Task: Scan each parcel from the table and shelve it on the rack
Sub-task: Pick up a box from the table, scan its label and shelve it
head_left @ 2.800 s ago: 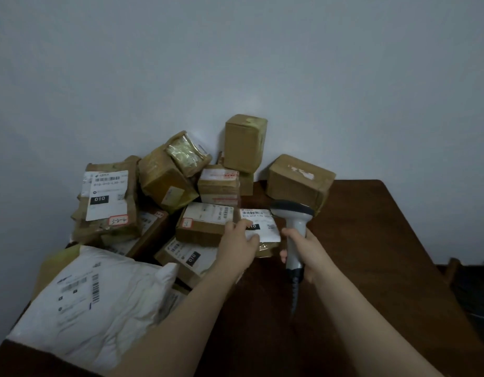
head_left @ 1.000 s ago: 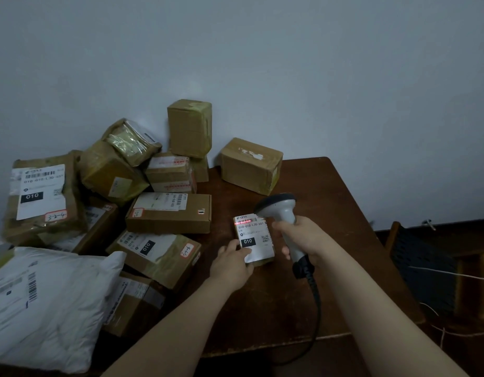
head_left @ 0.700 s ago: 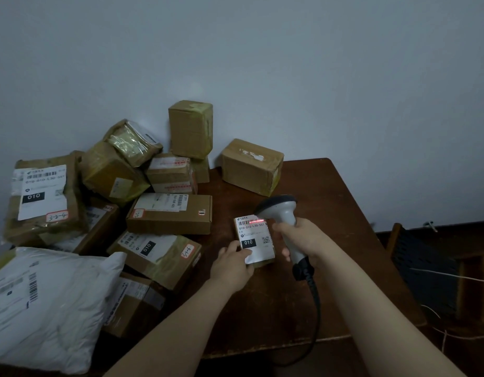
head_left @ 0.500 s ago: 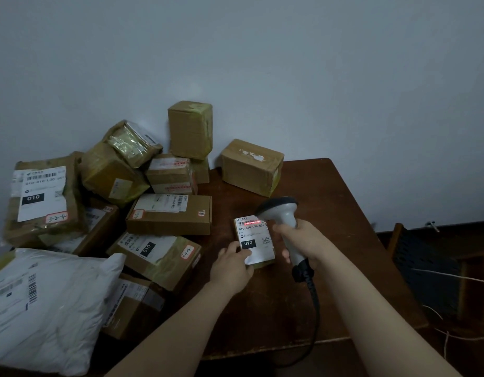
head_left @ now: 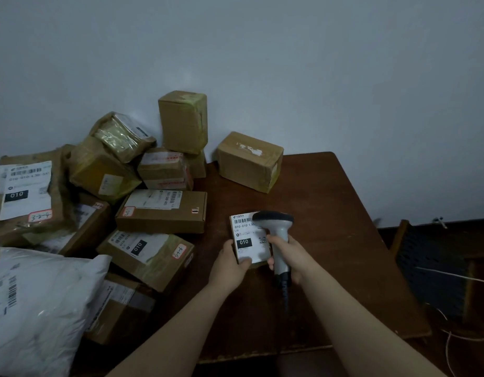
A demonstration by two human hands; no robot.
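Note:
A small parcel [head_left: 247, 240] with a white label marked 010 lies over the brown table [head_left: 330, 227]. My left hand [head_left: 230, 266] grips its near left corner, thumb on the label. My right hand [head_left: 288, 257] grips the handle of a grey barcode scanner [head_left: 274, 221], whose dark head sits over the label's upper right corner. No red scan line shows on the label. The scanner's black cable [head_left: 285, 295] trails toward me.
A heap of brown cardboard parcels [head_left: 162, 210] covers the table's left half up to the wall. A white poly mailer [head_left: 36, 308] lies at the near left. One brown box [head_left: 250, 161] stands alone at the back. A dark perforated panel [head_left: 431, 268] and loose wires lie right of the table.
The red scan line on the label has gone. The scanner head has moved left over the label's corner. The parcel stays in my left hand at about the same spot.

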